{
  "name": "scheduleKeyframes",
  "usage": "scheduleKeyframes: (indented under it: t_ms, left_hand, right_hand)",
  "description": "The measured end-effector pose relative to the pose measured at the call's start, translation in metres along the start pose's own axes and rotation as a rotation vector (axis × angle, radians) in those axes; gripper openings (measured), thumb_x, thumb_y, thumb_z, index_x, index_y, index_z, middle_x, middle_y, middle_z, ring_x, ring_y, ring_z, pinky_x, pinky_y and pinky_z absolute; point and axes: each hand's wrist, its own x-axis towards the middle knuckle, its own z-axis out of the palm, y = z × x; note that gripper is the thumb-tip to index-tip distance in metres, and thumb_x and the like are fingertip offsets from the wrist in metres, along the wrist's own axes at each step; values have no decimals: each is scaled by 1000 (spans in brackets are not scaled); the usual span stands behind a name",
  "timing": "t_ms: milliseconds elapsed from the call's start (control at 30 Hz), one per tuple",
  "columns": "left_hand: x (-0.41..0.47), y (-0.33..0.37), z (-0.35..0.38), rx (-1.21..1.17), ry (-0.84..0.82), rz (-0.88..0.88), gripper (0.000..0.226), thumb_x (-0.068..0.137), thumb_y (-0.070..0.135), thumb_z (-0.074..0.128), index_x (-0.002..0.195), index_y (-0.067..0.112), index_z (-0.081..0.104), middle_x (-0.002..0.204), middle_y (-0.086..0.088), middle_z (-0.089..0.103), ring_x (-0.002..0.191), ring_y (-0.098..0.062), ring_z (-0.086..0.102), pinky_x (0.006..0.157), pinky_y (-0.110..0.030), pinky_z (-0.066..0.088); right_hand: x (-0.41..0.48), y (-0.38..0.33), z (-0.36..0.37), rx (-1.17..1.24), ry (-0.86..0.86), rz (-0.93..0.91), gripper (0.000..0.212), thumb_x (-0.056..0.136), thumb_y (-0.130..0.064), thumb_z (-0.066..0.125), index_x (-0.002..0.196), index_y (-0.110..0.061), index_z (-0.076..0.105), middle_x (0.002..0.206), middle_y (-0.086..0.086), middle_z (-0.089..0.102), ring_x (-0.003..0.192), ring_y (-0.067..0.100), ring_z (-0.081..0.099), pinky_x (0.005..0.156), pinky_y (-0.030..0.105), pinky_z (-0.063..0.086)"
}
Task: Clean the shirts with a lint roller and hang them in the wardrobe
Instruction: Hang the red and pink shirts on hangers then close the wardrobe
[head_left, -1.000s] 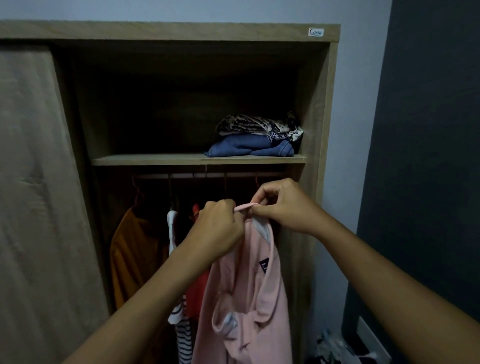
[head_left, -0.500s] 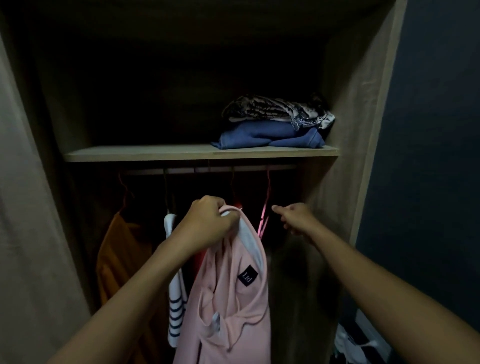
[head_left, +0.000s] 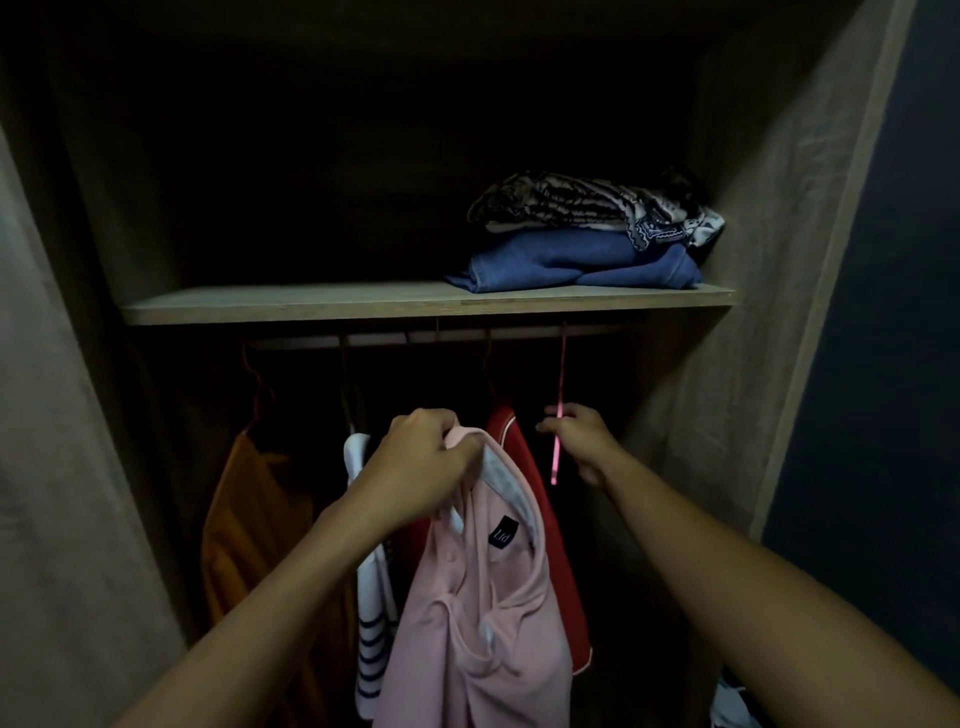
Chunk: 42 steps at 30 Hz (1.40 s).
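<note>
My left hand (head_left: 421, 465) grips the collar of a pink shirt (head_left: 483, 623), which hangs down from it in front of the open wardrobe. A dark label shows inside the collar. My right hand (head_left: 582, 441) is stretched into the wardrobe and pinches an empty pink hanger (head_left: 558, 421) that hangs from the rail (head_left: 426, 340) under the shelf. On the rail hang a red shirt (head_left: 550, 545), a white striped shirt (head_left: 371, 639) and an orange shirt (head_left: 254, 530). No lint roller is in view.
A wooden shelf (head_left: 311, 304) crosses the wardrobe above the rail, with folded blue and patterned clothes (head_left: 587, 239) at its right end. The wardrobe's right side panel (head_left: 753, 338) stands close to my right arm. A sliding door (head_left: 47, 467) fills the left.
The view has moved closer to the wardrobe. My right hand let go of the pink shirt's collar and reached in to the pink hanger. My left hand keeps the shirt.
</note>
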Motion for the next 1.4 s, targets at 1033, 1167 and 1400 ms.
scheduleKeyframes:
  t_ms: [1033, 1167, 1400]
  left_hand:
    - [-109, 147, 40, 167, 244, -7, 36, 93, 31, 58, 62, 15, 48, 69, -8, 56, 84, -38, 58, 67, -36, 34]
    - [-117, 164, 36, 147, 230, -4, 36, 93, 29, 58, 61, 14, 49, 64, -2, 55, 74, -29, 56, 62, -34, 33]
    - [-121, 204, 34, 16, 156, 40, 38, 94, 25, 61, 59, 12, 53, 58, 0, 53, 53, -10, 55, 45, -26, 40]
  right_hand:
    - [-312, 53, -184, 195, 2, -306, 16, 87, -25, 73, 98, -14, 72, 57, -9, 60, 51, 6, 55, 49, 15, 41]
    - [-332, 6, -202, 559, -63, -300, 40, 96, -41, 53, 89, -7, 72, 52, -1, 31, 40, 9, 26, 39, 21, 19]
    - [-367, -78, -210, 865, -131, -609, 37, 88, -44, 53, 71, -13, 64, 48, -2, 38, 35, 8, 33, 36, 18, 28]
